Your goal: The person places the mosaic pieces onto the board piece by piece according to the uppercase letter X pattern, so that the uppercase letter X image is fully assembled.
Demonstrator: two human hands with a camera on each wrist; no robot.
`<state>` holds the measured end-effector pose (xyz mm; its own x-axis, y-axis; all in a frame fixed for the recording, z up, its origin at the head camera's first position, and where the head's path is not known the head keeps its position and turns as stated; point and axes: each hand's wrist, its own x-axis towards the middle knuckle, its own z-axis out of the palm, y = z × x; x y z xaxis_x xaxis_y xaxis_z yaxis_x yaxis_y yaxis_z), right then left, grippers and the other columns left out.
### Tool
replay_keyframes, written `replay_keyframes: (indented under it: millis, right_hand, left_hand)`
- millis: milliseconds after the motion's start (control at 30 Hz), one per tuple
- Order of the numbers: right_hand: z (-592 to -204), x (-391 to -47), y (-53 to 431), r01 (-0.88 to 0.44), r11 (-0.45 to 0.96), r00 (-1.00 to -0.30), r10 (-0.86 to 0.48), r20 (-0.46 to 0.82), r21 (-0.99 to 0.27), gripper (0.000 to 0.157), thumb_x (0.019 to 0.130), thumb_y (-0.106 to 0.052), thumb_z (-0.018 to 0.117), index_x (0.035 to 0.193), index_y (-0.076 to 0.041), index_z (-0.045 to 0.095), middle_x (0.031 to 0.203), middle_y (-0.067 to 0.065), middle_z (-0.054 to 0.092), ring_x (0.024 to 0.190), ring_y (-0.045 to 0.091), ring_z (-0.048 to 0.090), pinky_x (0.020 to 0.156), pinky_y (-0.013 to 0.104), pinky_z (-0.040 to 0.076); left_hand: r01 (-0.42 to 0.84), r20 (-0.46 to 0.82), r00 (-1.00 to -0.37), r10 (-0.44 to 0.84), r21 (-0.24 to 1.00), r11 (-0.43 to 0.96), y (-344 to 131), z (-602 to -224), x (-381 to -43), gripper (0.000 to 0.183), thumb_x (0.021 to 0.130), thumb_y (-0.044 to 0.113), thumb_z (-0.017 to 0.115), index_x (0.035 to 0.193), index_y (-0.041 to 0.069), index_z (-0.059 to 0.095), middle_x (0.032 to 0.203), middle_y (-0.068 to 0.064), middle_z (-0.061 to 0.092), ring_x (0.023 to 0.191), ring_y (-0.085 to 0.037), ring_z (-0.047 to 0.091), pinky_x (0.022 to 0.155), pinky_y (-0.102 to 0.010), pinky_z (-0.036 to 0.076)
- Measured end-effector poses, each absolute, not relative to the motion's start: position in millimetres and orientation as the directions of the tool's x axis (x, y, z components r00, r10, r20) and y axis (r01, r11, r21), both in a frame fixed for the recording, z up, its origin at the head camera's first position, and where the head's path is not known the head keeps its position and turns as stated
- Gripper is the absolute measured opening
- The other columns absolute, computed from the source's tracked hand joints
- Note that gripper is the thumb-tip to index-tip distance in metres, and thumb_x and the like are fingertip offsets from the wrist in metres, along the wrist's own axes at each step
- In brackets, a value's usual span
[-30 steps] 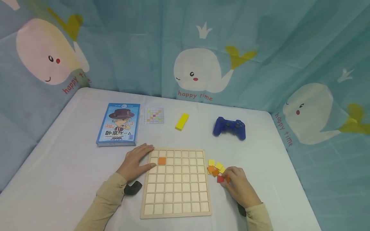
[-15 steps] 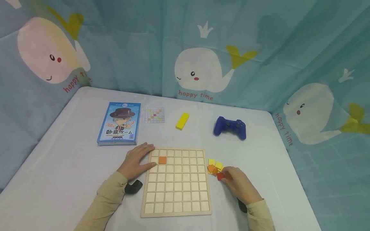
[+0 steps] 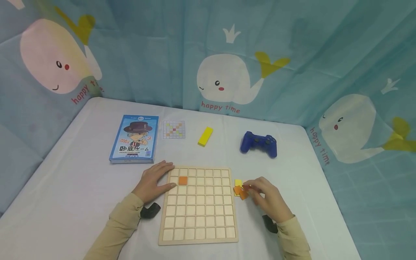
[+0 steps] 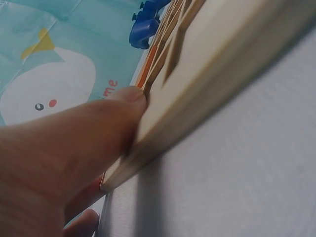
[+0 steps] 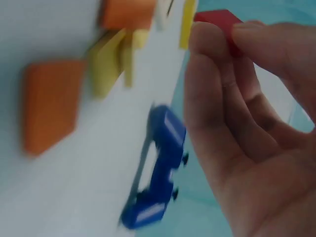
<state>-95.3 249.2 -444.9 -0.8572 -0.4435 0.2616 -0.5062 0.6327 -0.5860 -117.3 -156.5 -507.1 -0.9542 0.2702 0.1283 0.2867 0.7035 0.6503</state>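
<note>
A wooden grid board (image 3: 199, 218) lies on the white table, with one orange square tile (image 3: 183, 180) in its second row from the far side. My left hand (image 3: 152, 184) rests at the board's far left corner. Its thumb (image 4: 121, 101) presses on the rim, fingers extended. Beyond the right side, my right hand (image 3: 269, 200) pinches a red square tile (image 5: 217, 20) between thumb and fingertips, above the table. Beneath and beside that hand is a small pile of orange tiles (image 3: 243, 195) and yellow tiles (image 3: 238, 182), partly hidden by the fingers.
Behind the board stand a blue game box (image 3: 134, 139), a card with a coloured grid pattern (image 3: 173, 130), a yellow block (image 3: 205, 137) and a blue game controller (image 3: 258, 143). A whale-print curtain (image 3: 146, 65) hangs round the table.
My right hand has picked the red tile off the table and moved it up and slightly away, over the pile. My left hand and the board have stayed put.
</note>
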Motion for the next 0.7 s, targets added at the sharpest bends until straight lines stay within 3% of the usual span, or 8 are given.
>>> replay_keyframes:
  millis: [133, 367, 700]
  right_hand:
    - [-441, -110, 236, -0.441, 0.617, -0.887, -0.408, 0.214, -0.652, 0.028, 0.088, -0.005, 0.068, 0.113, -0.018, 0.066, 0.099, -0.006, 0.064, 0.087, 0.009, 0.064, 0.075, 0.027, 0.057]
    - [-438, -132, 203, -0.199, 0.651, -0.955, -0.296, -0.003, -0.733, 0.021, 0.09, -0.015, 0.067, 0.11, -0.023, 0.068, 0.093, -0.003, 0.064, 0.076, 0.013, 0.061, 0.062, 0.026, 0.053]
    - [-457, -147, 172, -0.216, 0.678, -0.919, -0.385, -0.088, -0.702, 0.019, 0.086, -0.011, 0.071, 0.103, -0.018, 0.068, 0.08, -0.006, 0.064, 0.068, 0.008, 0.057, 0.061, 0.022, 0.048]
  left_hand:
    - [0.289, 0.128, -0.953, 0.273, 0.648, 0.705, -156, -507, -117, 0.062, 0.082, 0.037, 0.074, 0.135, 0.013, 0.054, 0.144, -0.009, 0.048, 0.139, -0.034, 0.033, 0.109, -0.061, 0.023]
    - [0.29, 0.119, -0.952, 0.283, 0.65, 0.703, -154, -505, -117, 0.062, 0.082, 0.038, 0.073, 0.135, 0.013, 0.053, 0.144, -0.01, 0.047, 0.139, -0.035, 0.033, 0.109, -0.062, 0.022]
    - [0.289, 0.123, -0.953, 0.278, 0.651, 0.702, -157, -504, -117, 0.062, 0.082, 0.037, 0.074, 0.135, 0.012, 0.054, 0.144, -0.009, 0.048, 0.139, -0.034, 0.033, 0.109, -0.061, 0.023]
